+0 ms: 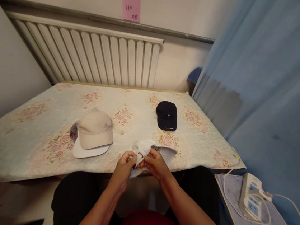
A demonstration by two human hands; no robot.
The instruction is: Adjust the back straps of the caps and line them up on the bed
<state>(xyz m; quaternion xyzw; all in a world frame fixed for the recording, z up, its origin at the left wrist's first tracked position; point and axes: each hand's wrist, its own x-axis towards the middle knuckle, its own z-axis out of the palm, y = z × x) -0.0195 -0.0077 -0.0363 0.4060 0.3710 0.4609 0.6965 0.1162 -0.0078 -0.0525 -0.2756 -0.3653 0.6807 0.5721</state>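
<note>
I am holding a soft white fabric cap (145, 145) with a curved, light grey-white brim (170, 153) at the near edge of the desk (138, 128), which is wearing a pale, rose-patterned cover; whether the cap is also resting on it, I cannot tell. I am judging it light: the crown is creasing like thin cloth and is probably yielding to any pinch, while the brim is looking stiffer. Nothing is suggesting slipperiness or fragility. The band beside the small dark slot is offering the surest hold, I would say, with the brim serving as a firmer second place.

My left hand (125, 164) is nearly closed, thumb and curled fingers pinching the cap's edge. My right hand (155, 162) is gripping likewise, closer to the brim. Farther off, a beige cap with a curved peak (94, 127) is lying to the left, and a navy-black cap (167, 116) is sitting to the right.
</note>
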